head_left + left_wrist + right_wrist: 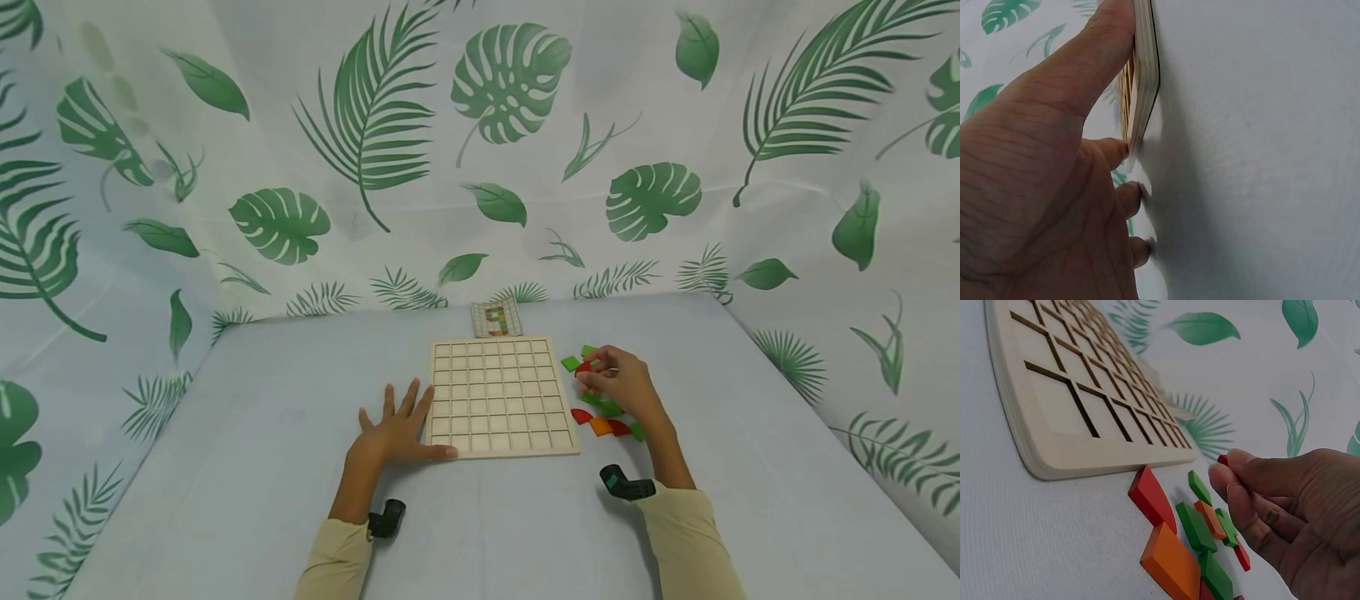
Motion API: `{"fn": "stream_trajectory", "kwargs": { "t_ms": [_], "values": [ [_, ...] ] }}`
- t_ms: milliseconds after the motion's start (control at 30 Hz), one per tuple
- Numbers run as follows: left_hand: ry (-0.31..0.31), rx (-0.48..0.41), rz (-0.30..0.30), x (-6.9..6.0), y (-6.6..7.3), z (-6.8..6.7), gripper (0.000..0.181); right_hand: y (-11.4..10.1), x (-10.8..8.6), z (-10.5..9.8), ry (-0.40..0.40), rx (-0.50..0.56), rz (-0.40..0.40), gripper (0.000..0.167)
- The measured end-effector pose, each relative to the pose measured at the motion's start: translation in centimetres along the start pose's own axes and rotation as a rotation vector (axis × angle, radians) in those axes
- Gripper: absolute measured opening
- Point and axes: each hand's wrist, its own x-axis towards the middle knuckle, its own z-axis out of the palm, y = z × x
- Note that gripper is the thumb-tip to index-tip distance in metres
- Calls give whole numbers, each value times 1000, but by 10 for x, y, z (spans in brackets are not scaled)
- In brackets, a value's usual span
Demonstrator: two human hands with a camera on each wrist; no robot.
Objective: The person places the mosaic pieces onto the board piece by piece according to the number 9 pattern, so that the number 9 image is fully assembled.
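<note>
In the head view, a wooden grid board (502, 398) lies flat on the pale worktop (247, 467). The person's left hand (397, 435) rests at its near left corner, fingers spread apart, the thumb on the near edge and the index fingertip at the left edge. The right hand (622, 383) is to the right of the board, thumb and fingers pinching a small red piece (583, 367). Around and below this hand are loose coloured pieces: a green square (571, 363) near the board's right edge, a red quarter-circle piece (581, 416) and, next to it, an orange square (601, 427), with more green and red ones partly hidden by the hand. A printed pattern card (497, 318) lies just beyond the far edge of the board. Behind stands a white backdrop (420, 242) with green leaves. Both sleeves (693, 542) are beige.

In the left wrist view, the board appears edge-on, its layered side showing. The thumb lies against it and one fingertip touches it near the corner; two other fingertips are apart from it.

In the right wrist view, the thumb and index finger meet on the red piece, of which only a sliver shows. Beneath, the red quarter-circle piece sits right by the board's edge, with the orange square beside it.
</note>
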Motion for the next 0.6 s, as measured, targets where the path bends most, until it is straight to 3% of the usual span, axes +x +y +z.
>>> {"fn": "stream_trajectory", "kwargs": {
  "t_ms": [167, 400, 600],
  "values": [
    [0, 2, 1, 0, -1, 0, 111, -5, 4, 6, -35, 70, 5, 35],
    [2, 11, 2, 1, -3, 1, 111, -13, 12, 20, -65, 104, -99, 29],
    [-2, 8, 2, 0, -2, 0, 110, -21, 18, 36, -110, 162, -108, 34]
  ]
}}
